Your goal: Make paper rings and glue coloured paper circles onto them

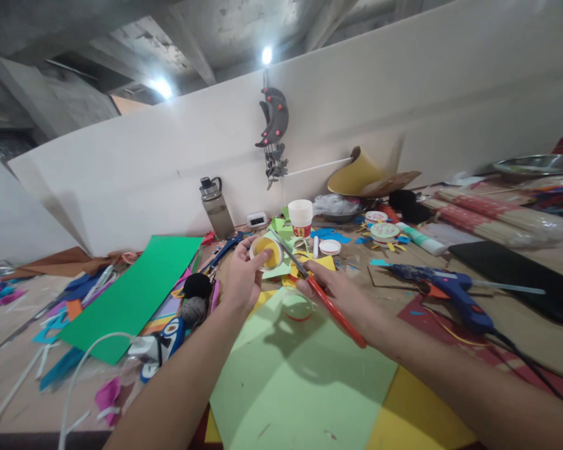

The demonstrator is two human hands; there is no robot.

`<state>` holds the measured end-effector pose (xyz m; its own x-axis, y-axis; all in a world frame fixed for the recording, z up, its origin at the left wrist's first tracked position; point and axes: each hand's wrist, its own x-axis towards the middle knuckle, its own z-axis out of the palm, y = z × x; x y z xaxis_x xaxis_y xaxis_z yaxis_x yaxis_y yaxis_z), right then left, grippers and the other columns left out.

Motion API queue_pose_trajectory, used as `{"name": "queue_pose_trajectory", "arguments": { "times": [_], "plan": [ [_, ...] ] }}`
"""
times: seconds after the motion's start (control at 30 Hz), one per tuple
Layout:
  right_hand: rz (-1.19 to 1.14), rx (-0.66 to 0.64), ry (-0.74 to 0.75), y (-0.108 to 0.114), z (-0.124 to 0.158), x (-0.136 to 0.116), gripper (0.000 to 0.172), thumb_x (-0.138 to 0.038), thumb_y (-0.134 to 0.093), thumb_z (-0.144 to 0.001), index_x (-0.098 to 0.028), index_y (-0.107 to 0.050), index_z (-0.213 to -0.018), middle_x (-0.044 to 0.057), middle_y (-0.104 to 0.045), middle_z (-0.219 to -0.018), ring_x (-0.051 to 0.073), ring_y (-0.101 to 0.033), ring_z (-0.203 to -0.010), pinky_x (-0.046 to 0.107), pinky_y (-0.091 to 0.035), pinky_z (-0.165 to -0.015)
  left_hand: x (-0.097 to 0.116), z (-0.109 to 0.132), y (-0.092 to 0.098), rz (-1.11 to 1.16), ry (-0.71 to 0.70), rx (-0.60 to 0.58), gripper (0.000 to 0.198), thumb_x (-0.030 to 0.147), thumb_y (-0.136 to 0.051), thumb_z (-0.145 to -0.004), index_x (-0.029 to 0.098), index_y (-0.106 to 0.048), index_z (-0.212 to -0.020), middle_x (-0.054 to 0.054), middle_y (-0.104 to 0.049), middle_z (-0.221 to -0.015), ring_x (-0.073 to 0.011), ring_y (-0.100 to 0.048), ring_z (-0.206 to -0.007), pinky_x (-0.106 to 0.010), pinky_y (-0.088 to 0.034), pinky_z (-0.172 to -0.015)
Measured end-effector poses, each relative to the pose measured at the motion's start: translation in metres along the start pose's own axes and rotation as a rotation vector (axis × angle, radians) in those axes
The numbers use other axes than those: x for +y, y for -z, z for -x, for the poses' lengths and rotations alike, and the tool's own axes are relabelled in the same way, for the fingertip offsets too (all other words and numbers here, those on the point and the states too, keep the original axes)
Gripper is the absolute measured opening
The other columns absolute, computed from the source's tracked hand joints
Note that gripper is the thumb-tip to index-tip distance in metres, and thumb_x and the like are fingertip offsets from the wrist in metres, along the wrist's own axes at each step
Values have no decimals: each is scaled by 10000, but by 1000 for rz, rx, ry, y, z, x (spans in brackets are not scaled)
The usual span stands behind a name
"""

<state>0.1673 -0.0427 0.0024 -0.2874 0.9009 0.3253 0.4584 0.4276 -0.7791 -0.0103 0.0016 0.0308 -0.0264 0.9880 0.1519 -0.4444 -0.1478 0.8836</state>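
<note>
- A crowded tabletop (87,382) is seen, with a light green sheet (304,387) laid out at the near middle; yellow paper (417,415) is partly covered by it.
- Beyond the sheet, a white partition (169,181) is raised, and a dark crescent-shaped ornament (278,122) is hung against it; the concrete ceiling above is lit by bright lamps (267,55).
- To the left of the sheet, a darker green sheet (129,294) is spread; to its right, a blue glue gun (455,290) is laid on its side.
- Beyond the sheet's far edge, a stack of paper cups (301,215) is stood upright, with a grey bottle (218,211) placed farther left.
- Now the scissors (326,303): they are held above the sheet's far part, the long axis slanted, red handles directed near and right, metal blades directed far and left, towards the white-rimmed round piece (276,247).
- That piece is held up above the sheet's far left corner, tilted, its yellow face turned towards the camera.
- Its rim is clamped by the left hand (244,270), the thumb pressed on the yellow face.
- The handles are gripped by the right hand (333,284), fingers wrapped close; how far the blades are parted cannot be made out.
- On the sheet, between the forearms, a small round lid-like piece (297,306) is rested.
</note>
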Motion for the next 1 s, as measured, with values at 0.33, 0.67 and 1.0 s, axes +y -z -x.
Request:
{"name": "queue_pose_trajectory", "arguments": {
  "times": [0.33, 0.67, 1.0],
  "plan": [
    [35, -19, -37, 1, 1, -4, 290, -505, -513, -869, -216, -520, -845, -48, -531, -585, 127, -458, -537, 237, -344, -529, 1, 0, 3, -16, 18, 30, 546, 127, -831, -516, 196, -568, -989, 4, -674, -885, -121, -647, -711, -221, -512, -625],
    [26, -17, -22, 1, 1, -5, 293, -506, -513, -875, -222, -496, -805, -43, -515, -600, 123, -446, -547, 238, -325, -520, 4, -2, 4, 14, 3, 31, 487, 147, -826, -562, 191, -584, -982, 8, -675, -881, -105, -643, -712, -218, -511, -664],
    [-27, -36, -5, 0, 3, -2, 254, -458, -513, -889, -223, -463, -807, -34, -540, -693, 127, -473, -611, 237, -355, -549, 0, -1, 2, -19, -1, 35, 517, 160, -848, -531, 196, -575, -969, -4, -686, -877, -162, -675, -812, -279, -548, -724]
  ]
}}
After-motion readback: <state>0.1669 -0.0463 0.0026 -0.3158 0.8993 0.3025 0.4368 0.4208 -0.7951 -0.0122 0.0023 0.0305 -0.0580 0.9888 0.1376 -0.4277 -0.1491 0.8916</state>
